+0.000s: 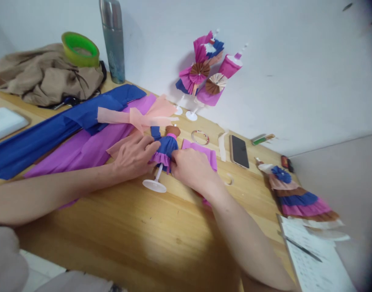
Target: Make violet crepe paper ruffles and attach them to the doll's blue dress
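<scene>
Lying tilted on the table between my hands is a small paper dress on a stand (168,147), with a brown top, a pink band, a blue skirt and a purple ruffle. Its white round base (154,185) points toward me. My left hand (135,156) has its bent fingers on the dress's left side, at the purple ruffle. On the other side, my right hand (192,167) is closed with fingertips pressed at the skirt's edge; the exact pinch is hidden. Folded purple crepe paper (208,153) lies partly under my right hand.
Left lie blue crepe strips (82,111), purple crepe paper (109,142) and peach paper (155,111). A tape roll (200,137) and phone (239,151) sit to the right. Behind stand a thermos (113,48) and decorated dress forms (201,73). A tiered dress (304,200) lies far right.
</scene>
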A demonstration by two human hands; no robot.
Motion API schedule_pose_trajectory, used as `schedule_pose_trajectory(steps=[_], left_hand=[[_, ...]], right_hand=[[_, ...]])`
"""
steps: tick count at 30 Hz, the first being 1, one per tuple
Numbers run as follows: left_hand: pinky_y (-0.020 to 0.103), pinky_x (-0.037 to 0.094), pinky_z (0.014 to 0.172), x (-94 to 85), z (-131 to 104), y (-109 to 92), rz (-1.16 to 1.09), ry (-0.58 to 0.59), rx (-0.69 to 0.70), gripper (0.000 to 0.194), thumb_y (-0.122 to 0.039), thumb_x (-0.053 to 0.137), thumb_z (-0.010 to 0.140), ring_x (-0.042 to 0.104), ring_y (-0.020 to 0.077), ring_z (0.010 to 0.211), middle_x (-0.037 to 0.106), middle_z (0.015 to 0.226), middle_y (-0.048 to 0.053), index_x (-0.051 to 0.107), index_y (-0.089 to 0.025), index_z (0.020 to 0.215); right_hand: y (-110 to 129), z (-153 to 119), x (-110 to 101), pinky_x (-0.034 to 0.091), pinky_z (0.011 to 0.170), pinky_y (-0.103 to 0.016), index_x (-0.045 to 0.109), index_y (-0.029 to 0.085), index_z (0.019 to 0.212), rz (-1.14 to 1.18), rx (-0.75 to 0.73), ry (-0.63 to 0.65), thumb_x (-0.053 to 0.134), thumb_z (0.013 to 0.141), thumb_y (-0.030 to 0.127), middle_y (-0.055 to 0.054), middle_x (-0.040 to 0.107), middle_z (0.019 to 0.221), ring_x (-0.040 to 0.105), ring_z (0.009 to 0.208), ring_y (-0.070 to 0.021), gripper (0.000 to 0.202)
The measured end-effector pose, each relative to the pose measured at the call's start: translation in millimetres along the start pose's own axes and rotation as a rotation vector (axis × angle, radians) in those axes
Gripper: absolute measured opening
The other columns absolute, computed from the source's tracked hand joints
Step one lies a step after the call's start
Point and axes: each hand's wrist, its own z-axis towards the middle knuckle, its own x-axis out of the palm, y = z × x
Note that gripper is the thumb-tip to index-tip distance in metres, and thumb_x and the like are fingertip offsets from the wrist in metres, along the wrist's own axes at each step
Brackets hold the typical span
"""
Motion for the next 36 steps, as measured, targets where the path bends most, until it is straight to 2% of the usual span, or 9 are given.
schedule_pose_trajectory(steps=[2, 4, 8, 13, 15, 18, 21, 27, 36], left_hand=[[0.034, 0.048, 0.067, 0.6, 0, -1, 0.052, -0.095, 0.152, 0.024, -0.021, 0.057, 0.086, 0.062, 0.0235, 0.089, 0.069, 0.104, 0.009, 0.065, -0.019, 0.108], [0.034, 0.049, 0.070, 0.9, 2, -1, 0.099, -0.169, 0.287, 0.021, -0.016, 0.052, 0.089, 0.060, 0.0216, 0.087, 0.069, 0.103, 0.008, 0.066, -0.021, 0.103], [0.032, 0.047, 0.067, -0.8, 9, -1, 0.130, -0.157, 0.433, 0.023, -0.011, 0.048, 0.092, 0.056, 0.0193, 0.078, 0.068, 0.089, 0.005, 0.066, -0.020, 0.081], [0.031, 0.043, 0.063, -1.7, 11, -2, 0.087, -0.165, 0.403, 0.023, -0.010, 0.049, 0.089, 0.053, 0.0193, 0.074, 0.067, 0.082, 0.005, 0.062, -0.019, 0.072], [0.032, 0.044, 0.065, -2.1, 11, -4, 0.078, -0.125, 0.393, 0.021, -0.010, 0.048, 0.089, 0.054, 0.0204, 0.077, 0.067, 0.086, 0.006, 0.065, -0.018, 0.080], [0.035, 0.044, 0.068, -4.2, 11, -8, 0.067, -0.030, 0.386, 0.025, -0.011, 0.043, 0.093, 0.055, 0.0225, 0.082, 0.068, 0.093, 0.007, 0.066, -0.017, 0.102], [0.036, 0.042, 0.065, -5.4, 14, -11, 0.063, -0.004, 0.421, 0.026, -0.012, 0.041, 0.095, 0.054, 0.0225, 0.080, 0.066, 0.088, 0.007, 0.065, -0.017, 0.103], [0.032, 0.042, 0.063, 0.1, 19, -6, 0.055, -0.093, 0.517, 0.027, -0.009, 0.043, 0.094, 0.049, 0.0193, 0.071, 0.063, 0.074, 0.005, 0.064, -0.017, 0.080], [0.030, 0.047, 0.061, 5.0, 17, -1, -0.092, -0.256, 0.504, 0.021, -0.008, 0.053, 0.089, 0.049, 0.0176, 0.069, 0.064, 0.071, 0.004, 0.062, -0.017, 0.073]], right_hand=[[-1, -2, 0, 0.038, 0.055, -0.032, 0.074, 0.014, 0.088, 0.010, 0.002, -0.008, 0.049, 0.085, 0.014, -0.018, 0.076, 0.083, 0.072, 0.072, -0.0303, 0.025], [-1, -5, 0, 0.037, 0.055, -0.032, 0.074, 0.014, 0.086, 0.018, 0.006, -0.015, 0.048, 0.086, 0.015, -0.017, 0.076, 0.083, 0.071, 0.072, -0.0298, 0.026], [-5, -9, 3, 0.034, 0.055, -0.031, 0.073, 0.015, 0.084, 0.035, 0.026, -0.035, 0.048, 0.087, 0.018, -0.016, 0.076, 0.082, 0.071, 0.071, -0.0280, 0.025], [-12, -13, 9, 0.028, 0.054, -0.030, 0.071, 0.016, 0.085, 0.074, 0.053, -0.080, 0.049, 0.089, 0.021, -0.013, 0.076, 0.083, 0.070, 0.070, -0.0250, 0.023], [-13, -14, 10, 0.026, 0.053, -0.030, 0.071, 0.017, 0.085, 0.083, 0.057, -0.088, 0.050, 0.089, 0.022, -0.013, 0.076, 0.082, 0.069, 0.069, -0.0245, 0.022], [-12, -15, 10, 0.024, 0.052, -0.030, 0.072, 0.017, 0.085, 0.085, 0.057, -0.092, 0.049, 0.089, 0.022, -0.014, 0.076, 0.082, 0.068, 0.067, -0.0244, 0.024], [-10, -16, 8, 0.022, 0.053, -0.031, 0.072, 0.016, 0.085, 0.099, 0.060, -0.095, 0.048, 0.089, 0.022, -0.014, 0.076, 0.083, 0.068, 0.067, -0.0243, 0.025], [-15, -17, 11, 0.019, 0.052, -0.031, 0.071, 0.017, 0.082, 0.137, 0.080, -0.108, 0.049, 0.090, 0.023, -0.013, 0.076, 0.081, 0.067, 0.066, -0.0225, 0.025], [-21, -20, 18, 0.027, 0.057, -0.028, 0.070, 0.019, 0.084, 0.384, 0.118, -0.136, 0.054, 0.091, 0.024, -0.007, 0.075, 0.080, 0.065, 0.071, -0.0199, 0.019]])
